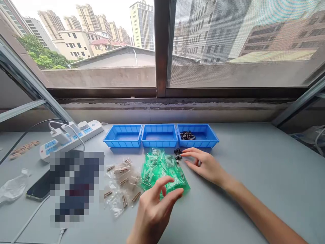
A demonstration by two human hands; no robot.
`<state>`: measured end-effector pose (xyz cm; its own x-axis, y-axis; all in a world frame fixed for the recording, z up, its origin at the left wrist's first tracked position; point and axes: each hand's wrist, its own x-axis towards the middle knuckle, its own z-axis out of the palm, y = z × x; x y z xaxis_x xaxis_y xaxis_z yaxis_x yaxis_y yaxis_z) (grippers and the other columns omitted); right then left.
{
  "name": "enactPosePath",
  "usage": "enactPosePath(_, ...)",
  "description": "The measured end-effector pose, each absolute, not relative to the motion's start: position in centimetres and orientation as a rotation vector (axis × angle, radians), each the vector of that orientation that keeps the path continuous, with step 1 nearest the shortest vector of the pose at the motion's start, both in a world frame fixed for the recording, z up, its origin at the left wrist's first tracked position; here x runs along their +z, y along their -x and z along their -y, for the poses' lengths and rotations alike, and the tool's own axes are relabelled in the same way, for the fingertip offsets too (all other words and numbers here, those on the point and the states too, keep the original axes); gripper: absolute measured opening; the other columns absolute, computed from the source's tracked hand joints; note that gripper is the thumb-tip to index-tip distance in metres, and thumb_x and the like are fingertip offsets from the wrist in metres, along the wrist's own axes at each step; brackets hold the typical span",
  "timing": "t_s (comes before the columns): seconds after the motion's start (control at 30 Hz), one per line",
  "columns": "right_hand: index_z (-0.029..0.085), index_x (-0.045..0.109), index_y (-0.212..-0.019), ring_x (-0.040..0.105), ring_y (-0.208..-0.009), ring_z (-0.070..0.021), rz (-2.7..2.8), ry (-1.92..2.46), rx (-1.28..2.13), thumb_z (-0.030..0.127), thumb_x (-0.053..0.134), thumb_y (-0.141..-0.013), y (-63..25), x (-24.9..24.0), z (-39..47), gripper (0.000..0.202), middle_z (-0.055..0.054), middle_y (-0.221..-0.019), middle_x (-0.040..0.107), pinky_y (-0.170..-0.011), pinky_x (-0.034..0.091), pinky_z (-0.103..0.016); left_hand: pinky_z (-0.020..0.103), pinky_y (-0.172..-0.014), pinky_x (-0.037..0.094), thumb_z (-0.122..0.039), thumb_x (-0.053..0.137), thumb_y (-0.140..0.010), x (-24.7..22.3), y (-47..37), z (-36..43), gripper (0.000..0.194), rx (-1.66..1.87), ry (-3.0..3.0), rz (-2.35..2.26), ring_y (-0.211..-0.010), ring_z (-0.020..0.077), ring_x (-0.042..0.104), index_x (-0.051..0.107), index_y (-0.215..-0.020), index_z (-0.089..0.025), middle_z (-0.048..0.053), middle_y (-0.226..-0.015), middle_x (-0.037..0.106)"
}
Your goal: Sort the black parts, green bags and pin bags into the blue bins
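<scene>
My left hand (155,208) hovers at the near edge of the green plastic bags (162,167), its thumb and index finger curved and apart with nothing visible between them. Small metal pieces and white parts show through the green film. My right hand (207,166) is beside a little cluster of small black parts (177,153) on the table. Its fingers are spread, the fingertips close to the cluster; whether they touch it I cannot tell. Behind that hand, the right blue bin (209,137) holds a heap of small dark parts with shiny metal bits (188,135).
Two more blue bins (122,145) (159,144) stand left of it in a row. Clear bags of metal pins (123,181) lie left of the green ones. Farther left are a power strip (73,139), a phone (38,186), cables and a blurred-out item (78,189). A window is behind.
</scene>
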<state>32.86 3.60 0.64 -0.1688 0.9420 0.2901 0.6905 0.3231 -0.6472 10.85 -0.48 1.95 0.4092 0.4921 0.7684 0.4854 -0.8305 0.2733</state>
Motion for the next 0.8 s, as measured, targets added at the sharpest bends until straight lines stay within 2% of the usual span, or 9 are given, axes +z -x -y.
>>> enactPosePath(0.13, 0.025, 0.069, -0.103, 0.057, -0.049, -0.0113, 2.092, 1.447, 0.406, 0.024, 0.049, -0.087, -32.4, 0.3, -3.3, 0.026, -0.002, -0.105, 0.07, -0.055, 0.05, -0.028, 0.017, -0.048, 0.048, -0.015, 0.049, -0.093, 2.0, -11.1, 0.6, 0.021, 1.46, -2.586, -0.941, -0.054, 0.0059, 0.055, 0.066, -0.081, -0.02, 0.005, -0.091, 0.062)
enactPosePath(0.27, 0.026, 0.068, -0.103, 0.056, -0.047, -0.011, 2.109, 1.48, 0.303, 0.026, 0.049, -0.089, -32.4, 0.1, -3.2, 0.024, -0.001, -0.1, 0.072, -0.052, 0.048, -0.027, 0.019, -0.05, 0.049, -0.027, 0.052, -0.093, 2.0, -11.3, 0.7, 0.027, 1.451, -2.54, -0.944, -0.054, 0.0069, 0.056, 0.063, -0.07, -0.018, 0.006, -0.09, 0.062)
enactPosePath(0.4, 0.028, 0.067, -0.103, 0.055, -0.045, -0.01, 2.099, 1.455, 0.271, 0.029, 0.05, -0.089, -32.3, -0.3, -3.3, 0.022, 0.001, -0.102, 0.072, -0.051, 0.047, -0.025, 0.02, -0.051, 0.05, -0.035, 0.052, -0.092, 2.0, -11.2, 0.9, 0.032, 1.451, -2.549, -0.931, -0.056, 0.0078, 0.055, 0.059, -0.066, -0.017, 0.007, -0.09, 0.062)
enactPosePath(0.5, 0.029, 0.068, -0.1, 0.055, -0.045, -0.0099, 2.083, 1.475, 0.227, 0.031, 0.053, -0.089, -32.4, -0.6, -3.3, 0.019, 0.003, -0.098, 0.073, -0.049, 0.046, -0.024, 0.02, -0.051, 0.049, -0.032, 0.052, -0.092, 1.9, -10.9, 0.8, 0.029, 1.415, -2.566, -0.929, -0.056, 0.008, 0.055, 0.06, -0.069, -0.018, 0.006, -0.092, 0.063)
enactPosePath(0.67, 0.029, 0.071, -0.084, 0.054, -0.045, -0.0093, 2.062, 1.559, 0.124, 0.034, 0.059, -0.086, -32.6, -0.7, -3.1, 0.014, 0.005, -0.093, 0.074, -0.047, 0.043, -0.023, 0.019, -0.049, 0.048, -0.014, 0.047, -0.093, 1.7, -11.0, 0.7, 0.02, 1.393, -2.597, -0.958, -0.054, 0.0075, 0.054, 0.063, -0.083, -0.018, 0.006, -0.093, 0.064)
enactPosePath(0.73, 0.029, 0.072, -0.081, 0.054, -0.044, -0.0089, 2.059, 1.559, 0.109, 0.034, 0.059, -0.086, -32.6, -0.6, -3.1, 0.015, 0.005, -0.092, 0.074, -0.047, 0.042, -0.023, 0.019, -0.049, 0.048, -0.013, 0.047, -0.093, 1.8, -11.2, 0.7, 0.019, 1.399, -2.61, -0.953, -0.055, 0.0079, 0.056, 0.063, -0.086, -0.019, 0.006, -0.094, 0.065)
enactPosePath(0.8, 0.029, 0.072, -0.086, 0.054, -0.044, -0.009, 2.044, 1.556, 0.105, 0.034, 0.058, -0.086, -32.4, -0.5, -3.0, 0.015, 0.004, -0.093, 0.074, -0.048, 0.043, -0.023, 0.019, -0.05, 0.048, -0.018, 0.047, -0.095, 1.9, -11.4, 0.8, 0.019, 1.389, -2.62, -0.941, -0.055, 0.0082, 0.057, 0.063, -0.085, -0.019, 0.006, -0.094, 0.066)
